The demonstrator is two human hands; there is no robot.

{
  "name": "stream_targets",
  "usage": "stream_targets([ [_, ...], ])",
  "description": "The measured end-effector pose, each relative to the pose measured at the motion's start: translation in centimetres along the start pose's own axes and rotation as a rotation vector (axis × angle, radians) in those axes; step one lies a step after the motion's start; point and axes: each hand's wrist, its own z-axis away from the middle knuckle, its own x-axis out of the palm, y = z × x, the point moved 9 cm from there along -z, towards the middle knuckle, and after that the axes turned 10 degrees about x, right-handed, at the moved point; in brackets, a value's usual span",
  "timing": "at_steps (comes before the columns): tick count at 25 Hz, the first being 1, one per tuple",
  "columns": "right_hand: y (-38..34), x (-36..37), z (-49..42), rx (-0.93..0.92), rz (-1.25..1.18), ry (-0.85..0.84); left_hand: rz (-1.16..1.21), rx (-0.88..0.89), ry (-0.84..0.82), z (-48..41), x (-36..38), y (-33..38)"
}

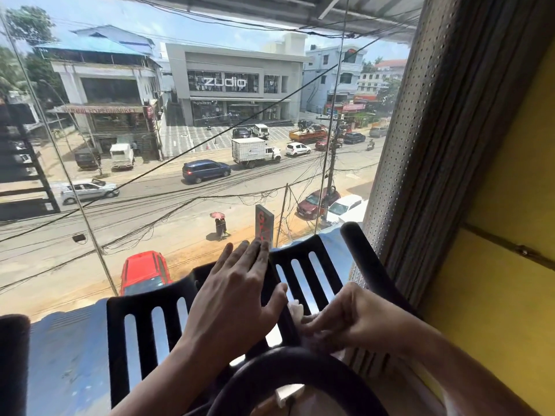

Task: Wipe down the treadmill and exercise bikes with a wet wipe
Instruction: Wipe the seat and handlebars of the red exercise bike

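Exercise bike (pixel 285 360) set against a street-facing window (pixel 180 190), viewed from the rider's side. The wet wipe (pixel 295 308) — a small white wad, soft, limp and close to weightless — sits between the two hands, pressed to the dark centre rib of the bike's slotted black panel (pixel 300 250). Most of it is hidden under the fingers. Being damp, it will likely cling and fold rather than slide, so it is best taken bunched beneath the fingertips, with pressure from the pads and not from a tight fist. The panel, by contrast, looks like stiff moulded plastic, and the edges of its narrow slots could snag a loose corner of the wipe. Right hand (pixel 354 316): the grip is drawn nearly closed, fingertips and thumb brought together and pinching the wipe. The wrist bends inward and the forearm comes in low from the right, below the padded handlebar (pixel 371 265). Left hand (pixel 237 292): the grip is spread fully and has hold of nothing — fingers straight and side by side, thumb splayed, palm apparently laid flat on the middle of the panel. It looks to be steadying the panel while the other hand wipes. Both forearms are bare and reach forward from the lower edge of the view.
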Motion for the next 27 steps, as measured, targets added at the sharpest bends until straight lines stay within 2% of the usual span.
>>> stream_targets([
  [2,-1.8,-1.0,0.1,0.008,0.28,0.073,-0.009,0.005,0.009,0.0,-0.1,0.1],
  [3,-3.1,-2.1,-0.3,-0.02,0.407,0.209,-0.01,0.006,0.012,0.0,-0.1,0.1],
  [5,-6.3,-3.7,-1.2,-0.16,0.499,0.52,-0.004,0.005,0.014,0.0,-0.1,0.0],
  [6,-7.2,-3.1,-2.0,-0.218,0.536,0.561,-0.001,0.005,0.016,0.0,-0.1,-0.1],
  [9,-5.8,0.1,-5.3,-0.249,0.766,0.467,0.006,0.005,0.013,-0.1,-0.1,0.0],
  [11,-5.1,-0.3,-4.7,-0.25,0.787,0.5,0.003,0.007,0.012,-0.1,-0.1,0.0],
  [13,-3.5,-0.1,-3.5,-0.228,0.746,0.45,0.0,0.005,0.019,0.0,-0.1,-0.1],
  [18,-2.5,1.4,0.7,-0.009,0.945,0.191,-0.033,0.019,0.034,0.0,-0.2,0.1],
  [20,-4.5,-0.9,0.7,0.037,0.849,0.262,-0.031,0.025,0.04,0.0,-0.2,0.2],
  [22,-7.2,-3.2,-0.2,-0.114,0.843,0.479,-0.039,0.027,0.045,0.0,-0.3,0.1],
  [25,-6.6,-1.6,-3.1,-0.201,1.131,0.59,-0.046,0.027,0.055,0.0,-0.3,0.1],
  [27,-4.9,-0.4,-4.0,-0.139,1.341,0.586,-0.057,0.03,0.058,0.0,-0.4,0.2],
])
